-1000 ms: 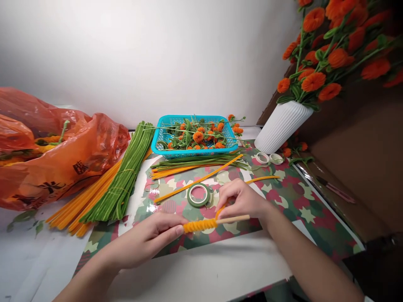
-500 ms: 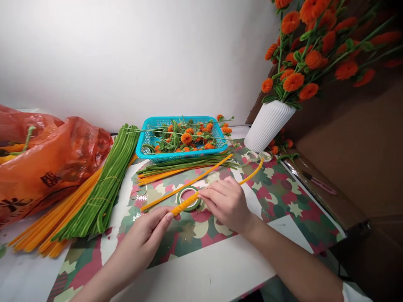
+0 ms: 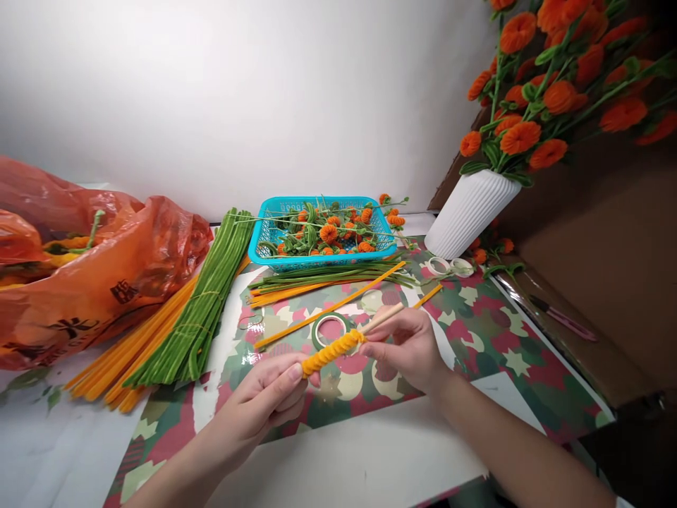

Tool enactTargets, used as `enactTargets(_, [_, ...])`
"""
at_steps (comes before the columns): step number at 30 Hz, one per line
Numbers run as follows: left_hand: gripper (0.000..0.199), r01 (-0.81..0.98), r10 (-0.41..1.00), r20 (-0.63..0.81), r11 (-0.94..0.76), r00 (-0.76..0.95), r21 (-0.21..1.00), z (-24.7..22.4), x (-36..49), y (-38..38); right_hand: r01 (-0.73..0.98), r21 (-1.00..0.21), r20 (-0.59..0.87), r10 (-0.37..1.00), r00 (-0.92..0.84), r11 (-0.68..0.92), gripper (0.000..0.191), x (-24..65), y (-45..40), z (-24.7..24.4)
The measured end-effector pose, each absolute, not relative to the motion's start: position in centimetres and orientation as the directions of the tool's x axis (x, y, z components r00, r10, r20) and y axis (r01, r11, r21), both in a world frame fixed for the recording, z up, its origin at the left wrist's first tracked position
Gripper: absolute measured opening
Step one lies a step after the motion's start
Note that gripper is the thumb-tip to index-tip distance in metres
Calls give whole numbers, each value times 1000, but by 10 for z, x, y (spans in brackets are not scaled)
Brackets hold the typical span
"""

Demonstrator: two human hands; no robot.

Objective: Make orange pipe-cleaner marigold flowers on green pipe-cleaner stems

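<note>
In the head view an orange pipe cleaner (image 3: 333, 354) is coiled round a thin wooden stick (image 3: 384, 317). My left hand (image 3: 275, 388) pinches the coil's lower left end between thumb and fingers. At the coil's upper end, my right hand (image 3: 407, 346) is closed on the pipe cleaner, whose straight tail shows beyond the knuckles. The stick's bare end rises beside the right fingers; its lower end is hidden. Just behind the coil lies a roll of green tape (image 3: 328, 330), partly covered. A loose straight orange pipe cleaner (image 3: 328, 308) rests on the patterned mat beyond my hands.
A blue basket (image 3: 256, 243) holds orange flowers, with green and orange stems in front. Left are a bundle of green pipe cleaners (image 3: 204, 310), orange ones (image 3: 151, 339) and an orange plastic bag (image 3: 132, 282). Right stand a white vase (image 3: 470, 212) and a pink-handled cutter (image 3: 568, 321).
More of the pipe cleaner is wound into the coil and its free tail is shorter. The wooden stick's end now shows by my right hand. The whole view has shifted slightly.
</note>
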State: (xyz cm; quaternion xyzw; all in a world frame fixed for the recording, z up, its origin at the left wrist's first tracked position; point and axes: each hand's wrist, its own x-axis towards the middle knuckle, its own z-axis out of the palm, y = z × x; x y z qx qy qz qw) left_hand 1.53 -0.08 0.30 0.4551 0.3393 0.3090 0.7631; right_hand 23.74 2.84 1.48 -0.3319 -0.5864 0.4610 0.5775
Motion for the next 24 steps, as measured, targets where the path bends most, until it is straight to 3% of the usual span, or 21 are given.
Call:
enactTargets(5, [39, -97, 690, -240, 411, 683, 907, 5, 8, -2, -301, -953, 117, 864, -489, -42, 21, 245, 37, 12])
enactTargets(8, [41, -2, 618, -278, 413, 735, 911, 9, 2, 0, -290, -953, 119, 771, -625, -89, 25, 249, 42, 9])
enactTargets(13, [40, 42, 559, -310, 440, 769, 897, 8, -2, 5, -244, -958, 68, 709, -702, -150, 32, 253, 44, 7])
enactTargets(15, [38, 2, 536, -301, 487, 789, 873, 7, -1, 6, -236, -961, 75, 687, -723, -143, 38, 254, 44, 8])
enactTargets(20, [33, -103, 492, -281, 618, 824, 780, 5, 4, 5, -259, -961, 251, 708, -660, 99, 19, 252, 43, 12])
enactTargets(24, [29, -156, 458, -270, 700, 847, 697, 2, 5, 5, -266, -954, 277, 735, -618, 136, 18, 250, 43, 11])
